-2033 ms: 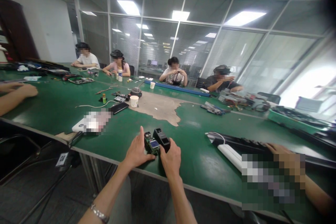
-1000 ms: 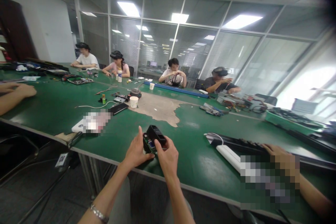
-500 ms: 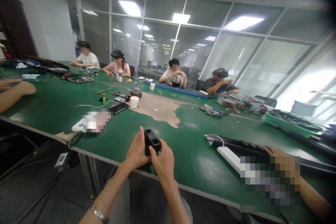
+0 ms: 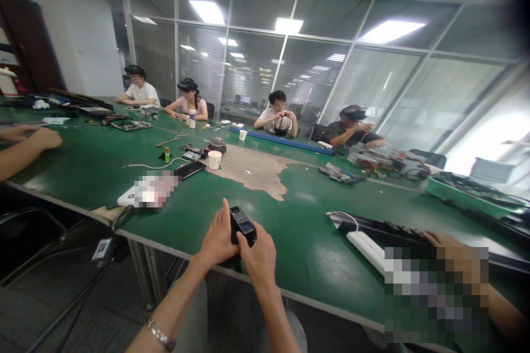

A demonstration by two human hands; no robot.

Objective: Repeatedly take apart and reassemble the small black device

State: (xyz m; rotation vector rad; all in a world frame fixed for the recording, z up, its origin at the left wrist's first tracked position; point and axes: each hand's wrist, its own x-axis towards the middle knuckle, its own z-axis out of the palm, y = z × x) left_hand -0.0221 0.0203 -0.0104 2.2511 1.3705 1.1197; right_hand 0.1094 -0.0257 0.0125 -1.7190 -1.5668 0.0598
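Note:
Just above the table's near edge, a small black handheld device point(image 4: 243, 222) with a little screen on its upper face is held between my two hands. My left hand point(image 4: 217, 238) grips its left side, thumb pointing up and away from me. On the other side, my right hand point(image 4: 260, 248) closes round the lower right part, its thumb at the device's near end. The screen has a bluish glow. Most of the fingers under the device are hidden, and its exact kind cannot be made out.
Around me on the green table point(image 4: 298, 242) are a paper cup point(image 4: 214, 160), a dark phone point(image 4: 191, 170), a pixelated white item point(image 4: 126, 198) and a white power strip point(image 4: 366, 251). A co-worker's hand point(image 4: 447, 242) is at right, another's point(image 4: 47, 138) at left. Several people sit opposite.
The device's screen, dark before, now looks lit bluish. Both hands keep their hold on it. The view has shifted slightly, so the surroundings appear a little further right.

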